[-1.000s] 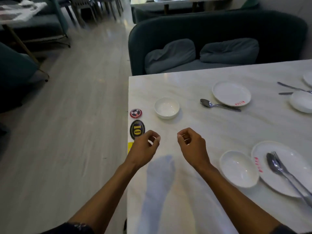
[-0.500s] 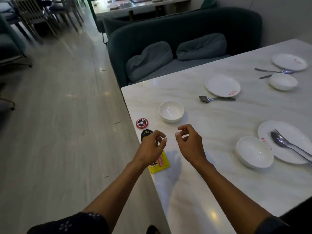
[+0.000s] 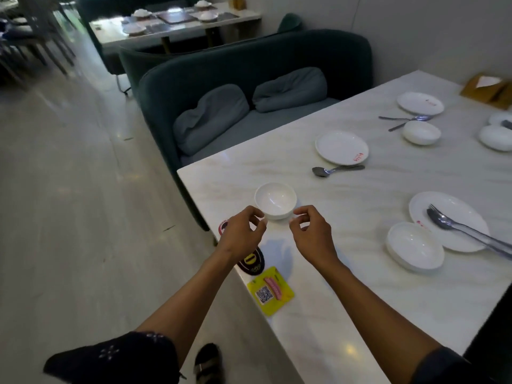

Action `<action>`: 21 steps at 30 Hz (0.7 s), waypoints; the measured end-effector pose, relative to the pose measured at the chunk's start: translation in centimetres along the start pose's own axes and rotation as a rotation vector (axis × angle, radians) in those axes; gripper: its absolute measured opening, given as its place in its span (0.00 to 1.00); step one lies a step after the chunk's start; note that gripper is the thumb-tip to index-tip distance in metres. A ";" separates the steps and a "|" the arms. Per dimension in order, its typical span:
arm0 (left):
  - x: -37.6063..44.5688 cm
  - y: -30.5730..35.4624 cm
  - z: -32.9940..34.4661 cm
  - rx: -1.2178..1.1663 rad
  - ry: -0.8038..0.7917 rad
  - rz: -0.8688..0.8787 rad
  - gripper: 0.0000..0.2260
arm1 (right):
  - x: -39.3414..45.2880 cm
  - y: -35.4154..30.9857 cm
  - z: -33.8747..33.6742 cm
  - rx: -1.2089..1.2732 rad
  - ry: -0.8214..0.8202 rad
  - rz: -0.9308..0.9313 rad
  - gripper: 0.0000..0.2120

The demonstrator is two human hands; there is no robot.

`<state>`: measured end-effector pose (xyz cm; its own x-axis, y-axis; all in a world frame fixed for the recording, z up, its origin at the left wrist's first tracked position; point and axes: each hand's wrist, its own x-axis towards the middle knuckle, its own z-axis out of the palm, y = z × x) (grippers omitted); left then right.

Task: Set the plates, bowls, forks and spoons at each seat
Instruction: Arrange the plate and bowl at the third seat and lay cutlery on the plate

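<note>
A small white bowl [image 3: 275,199] stands near the corner of the white marble table [image 3: 346,286]. My left hand [image 3: 241,234] and my right hand [image 3: 311,234] hover at its near side, fingers loosely curled, fingertips by the bowl's base; contact cannot be told. Beyond it lie a spoon [image 3: 336,170] and a white plate [image 3: 342,147]. To the right, a plate [image 3: 454,214] carries a fork and spoon [image 3: 465,230], with a bowl [image 3: 414,246] beside it. Farther off are another plate [image 3: 420,103], bowl [image 3: 421,132] and cutlery [image 3: 407,118].
A dark green sofa [image 3: 249,70] with two grey cushions faces the table's far side. Round stickers and a yellow QR card [image 3: 270,291] lie along the table's left edge. More bowls [image 3: 497,137] and a brown napkin holder [image 3: 487,85] sit far right. Open floor lies left.
Both hands have moved forward from the table edge up to the small bowl. The view has swung right, showing more of the table.
</note>
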<state>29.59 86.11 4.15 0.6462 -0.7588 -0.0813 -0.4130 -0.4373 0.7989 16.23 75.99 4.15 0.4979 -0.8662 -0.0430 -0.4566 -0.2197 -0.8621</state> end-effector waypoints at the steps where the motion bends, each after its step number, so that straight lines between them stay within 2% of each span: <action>1: 1.1 -0.7 -0.3 0.001 -0.028 0.007 0.10 | 0.5 0.0 0.7 -0.012 0.024 0.029 0.08; 10: 7.8 -4.3 -1.9 0.055 -0.397 0.003 0.20 | 2.3 -0.6 5.9 -0.007 0.233 0.336 0.14; 17: 13.0 -4.3 -2.3 -0.021 -0.489 -0.036 0.27 | 4.1 -0.8 8.2 0.059 0.295 0.500 0.21; 21: 16.3 -4.9 -1.4 -0.018 -0.551 0.002 0.24 | 6.2 -0.1 9.9 0.116 0.324 0.580 0.22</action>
<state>43.02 76.50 -0.25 0.2123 -0.9020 -0.3760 -0.3996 -0.4313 0.8089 26.68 75.12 -1.02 -0.0582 -0.9243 -0.3772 -0.4919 0.3553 -0.7949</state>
